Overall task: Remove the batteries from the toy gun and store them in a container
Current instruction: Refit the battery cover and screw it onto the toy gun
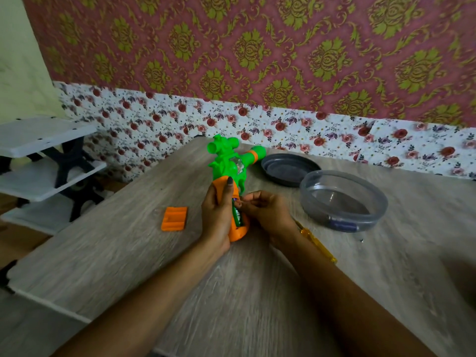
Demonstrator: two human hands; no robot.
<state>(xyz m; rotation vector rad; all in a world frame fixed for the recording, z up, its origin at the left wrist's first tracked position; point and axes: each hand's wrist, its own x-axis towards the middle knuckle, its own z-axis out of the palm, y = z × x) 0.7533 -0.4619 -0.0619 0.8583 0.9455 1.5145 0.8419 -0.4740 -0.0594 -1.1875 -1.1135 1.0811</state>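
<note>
A green toy gun [229, 161] with an orange grip stands on the wooden table [128, 266]. My left hand [217, 215] is wrapped around the grip. The battery bay is uncovered and a green battery [237, 217] sits inside it. My right hand [268, 212] has its fingertips at the top end of that battery. The orange battery cover [174, 218] lies on the table to the left. A clear round container [343, 199] stands to the right with one battery [343, 224] lying inside near its front wall.
A dark round lid [289, 169] lies behind the container. A yellow-handled screwdriver [318, 242] lies under my right wrist. A small screw [361, 239] rests near the container. White shelves [43, 161] stand left of the table. A floral wall runs behind.
</note>
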